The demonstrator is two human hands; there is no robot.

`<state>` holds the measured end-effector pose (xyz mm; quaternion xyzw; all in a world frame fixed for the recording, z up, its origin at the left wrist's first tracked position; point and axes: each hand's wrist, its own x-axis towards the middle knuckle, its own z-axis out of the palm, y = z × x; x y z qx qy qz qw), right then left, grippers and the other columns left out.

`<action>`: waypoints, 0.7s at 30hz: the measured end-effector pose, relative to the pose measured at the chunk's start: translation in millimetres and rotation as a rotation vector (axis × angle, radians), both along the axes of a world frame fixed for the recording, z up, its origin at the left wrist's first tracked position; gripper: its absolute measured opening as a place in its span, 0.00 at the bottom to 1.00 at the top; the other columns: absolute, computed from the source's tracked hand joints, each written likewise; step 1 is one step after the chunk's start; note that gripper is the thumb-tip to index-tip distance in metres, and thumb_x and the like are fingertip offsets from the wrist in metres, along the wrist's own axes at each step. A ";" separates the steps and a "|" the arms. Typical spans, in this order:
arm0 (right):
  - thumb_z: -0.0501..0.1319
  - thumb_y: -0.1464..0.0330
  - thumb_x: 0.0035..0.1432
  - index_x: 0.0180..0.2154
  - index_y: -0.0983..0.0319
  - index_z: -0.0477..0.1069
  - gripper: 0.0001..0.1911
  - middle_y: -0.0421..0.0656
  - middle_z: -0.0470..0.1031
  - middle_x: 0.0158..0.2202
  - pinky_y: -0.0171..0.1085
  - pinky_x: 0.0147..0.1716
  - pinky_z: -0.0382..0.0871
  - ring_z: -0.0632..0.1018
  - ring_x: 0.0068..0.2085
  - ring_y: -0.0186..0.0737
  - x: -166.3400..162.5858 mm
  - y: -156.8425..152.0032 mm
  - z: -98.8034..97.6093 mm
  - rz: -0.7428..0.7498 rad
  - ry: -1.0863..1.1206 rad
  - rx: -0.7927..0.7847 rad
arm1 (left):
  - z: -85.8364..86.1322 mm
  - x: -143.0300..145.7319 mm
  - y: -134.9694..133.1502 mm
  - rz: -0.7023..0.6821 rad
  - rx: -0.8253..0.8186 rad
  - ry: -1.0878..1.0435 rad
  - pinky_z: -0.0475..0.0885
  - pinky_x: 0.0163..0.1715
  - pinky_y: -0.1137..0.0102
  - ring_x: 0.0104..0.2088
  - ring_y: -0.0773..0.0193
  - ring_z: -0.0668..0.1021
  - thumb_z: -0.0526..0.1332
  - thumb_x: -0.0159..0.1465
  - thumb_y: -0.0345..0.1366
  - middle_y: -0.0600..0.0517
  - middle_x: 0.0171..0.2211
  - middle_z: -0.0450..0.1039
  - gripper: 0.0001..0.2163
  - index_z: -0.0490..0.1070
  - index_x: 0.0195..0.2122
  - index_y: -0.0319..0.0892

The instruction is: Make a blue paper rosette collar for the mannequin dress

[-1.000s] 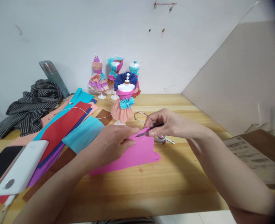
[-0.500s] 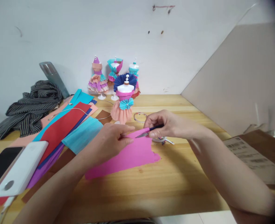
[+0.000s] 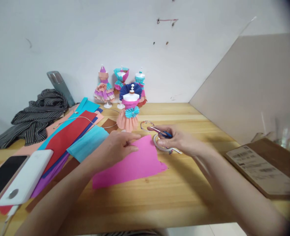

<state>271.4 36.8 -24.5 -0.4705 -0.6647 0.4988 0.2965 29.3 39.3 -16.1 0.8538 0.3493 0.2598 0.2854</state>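
Observation:
A sheet of pink crepe paper [image 3: 135, 167] lies on the wooden table, its right edge uneven. My left hand [image 3: 115, 147] is closed on the upper left part of this sheet, thumb and fingers at its top edge. My right hand [image 3: 179, 141] grips a pair of scissors [image 3: 163, 132] by the dark blue handles. The blades point left, just above the sheet's upper right corner and apart from it. Beneath the scissors sits a roll of white tape [image 3: 163, 147], partly covered by my right hand.
Small mannequins in paper dresses, the nearest [image 3: 128, 111] with a peach skirt, stand by the wall. Coloured paper sheets [image 3: 69, 131], a power bank [image 3: 24, 180], a phone [image 3: 6, 177], a striped cloth [image 3: 41, 114] and a bottle [image 3: 61, 85] lie left. At right is a cardboard box [image 3: 265, 167].
The scissors have come away from the pink paper and tilted upward with my right hand. The paper's top edge, folded up between the hands before, now lies flatter. The view has shifted slightly.

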 end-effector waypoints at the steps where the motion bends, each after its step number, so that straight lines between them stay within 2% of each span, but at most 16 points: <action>1: 0.69 0.56 0.44 0.36 0.64 0.73 0.21 0.33 0.56 0.20 0.32 0.19 0.47 0.57 0.21 0.28 -6.0 -0.5 -1.2 0.017 0.016 -0.017 | -0.6 2.3 0.5 -0.003 0.027 0.000 0.57 0.24 0.75 0.23 0.71 0.63 0.60 0.58 0.27 0.59 0.20 0.61 0.15 0.78 0.45 0.43; 4: 0.70 0.57 0.41 0.22 0.63 0.66 0.18 0.32 0.54 0.17 0.32 0.19 0.46 0.55 0.19 0.26 -21.4 -0.8 -4.2 -0.007 0.039 -0.051 | -0.5 6.2 2.3 0.027 0.082 0.029 0.58 0.25 0.74 0.23 0.70 0.65 0.61 0.58 0.27 0.58 0.21 0.66 0.16 0.78 0.46 0.44; 6: 0.70 0.57 0.39 0.18 0.62 0.62 0.20 0.32 0.54 0.16 0.32 0.19 0.46 0.55 0.19 0.27 -26.2 -0.7 -6.0 -0.076 0.050 -0.044 | 1.3 2.7 4.5 0.080 0.074 0.062 0.59 0.25 0.74 0.23 0.69 0.67 0.64 0.56 0.29 0.57 0.21 0.68 0.16 0.78 0.46 0.43; 9: 0.71 0.56 0.38 0.19 0.62 0.65 0.20 0.34 0.59 0.17 0.33 0.19 0.49 0.59 0.20 0.28 -25.6 -0.9 -8.3 -0.160 0.097 -0.007 | 5.2 -12.9 8.8 0.152 -0.006 0.132 0.63 0.27 0.74 0.26 0.66 0.72 0.66 0.53 0.32 0.55 0.25 0.74 0.17 0.78 0.45 0.43; 14: 0.71 0.57 0.39 0.18 0.63 0.66 0.19 0.37 0.65 0.20 0.34 0.22 0.56 0.64 0.23 0.32 -22.0 0.3 -14.6 -0.191 0.165 0.106 | 9.0 -42.6 10.7 0.162 -0.146 0.197 0.66 0.29 0.73 0.30 0.64 0.75 0.63 0.54 0.34 0.52 0.28 0.78 0.06 0.78 0.31 0.39; 19: 0.68 0.61 0.45 0.17 0.62 0.70 0.14 0.37 0.65 0.21 0.36 0.26 0.59 0.66 0.25 0.34 -22.1 7.4 -27.7 -0.205 0.191 0.289 | 6.3 -53.5 4.2 0.253 -0.163 0.111 0.68 0.28 0.73 0.28 0.64 0.75 0.61 0.55 0.34 0.52 0.25 0.76 0.05 0.74 0.26 0.39; 21: 0.69 0.64 0.44 0.20 0.61 0.74 0.09 0.38 0.67 0.23 0.37 0.29 0.61 0.68 0.28 0.36 -21.1 11.0 -34.8 -0.234 0.200 0.395 | 0.7 -54.7 0.6 0.275 -0.084 0.082 0.68 0.28 0.73 0.28 0.65 0.75 0.60 0.56 0.33 0.52 0.25 0.76 0.05 0.73 0.26 0.40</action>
